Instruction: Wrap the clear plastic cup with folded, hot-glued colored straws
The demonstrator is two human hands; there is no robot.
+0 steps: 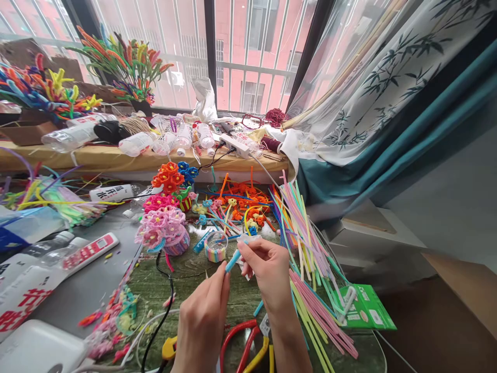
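Green tabletop, hands angled inward (pinching blue strip)

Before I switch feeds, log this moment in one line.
left hand: pinches blue stick | right hand: pinches same stick | nearby: striped container

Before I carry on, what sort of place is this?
Probably a home craft corner: fuzzy handmade-looking flowers stand on a cluttered green worktop, loose pastel stems lie at its right side, and a leaf-patterned curtain hangs beside the window.
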